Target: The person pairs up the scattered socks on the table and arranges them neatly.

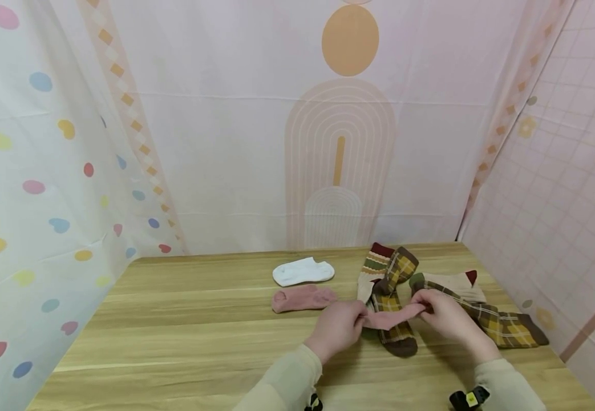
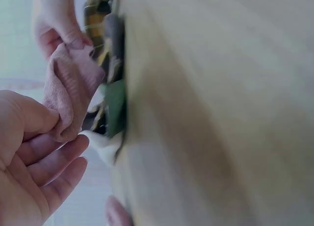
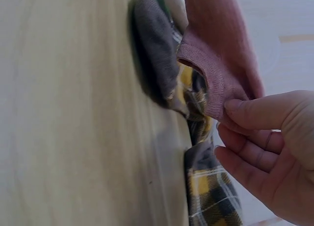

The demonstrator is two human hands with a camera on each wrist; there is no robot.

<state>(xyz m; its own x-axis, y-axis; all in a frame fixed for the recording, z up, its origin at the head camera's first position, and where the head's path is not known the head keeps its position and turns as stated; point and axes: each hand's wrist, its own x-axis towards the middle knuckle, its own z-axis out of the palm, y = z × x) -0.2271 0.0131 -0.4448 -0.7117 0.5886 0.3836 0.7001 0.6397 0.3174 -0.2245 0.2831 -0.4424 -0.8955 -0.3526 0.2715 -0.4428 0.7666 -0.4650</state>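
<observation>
A pink ankle sock (image 1: 391,318) is stretched between both hands above the table. My left hand (image 1: 339,326) pinches one end between thumb and fingers, as the left wrist view shows on the sock (image 2: 73,91). At the other end, my right hand (image 1: 443,314) pinches the fabric beside the ribbed opening of the sock (image 3: 216,64). Just beneath and behind it lie a brown-and-yellow plaid sock (image 1: 399,346) and a cream sock with a striped maroon cuff (image 1: 376,260). A second pink sock (image 1: 302,298) lies flat left of my left hand.
A white ankle sock (image 1: 303,272) lies behind the flat pink one. To the right are another plaid sock (image 1: 515,330) and a cream sock with a dark red patch (image 1: 458,282). The wooden table (image 1: 174,331) meets patterned curtains (image 1: 225,171) at the back and sides.
</observation>
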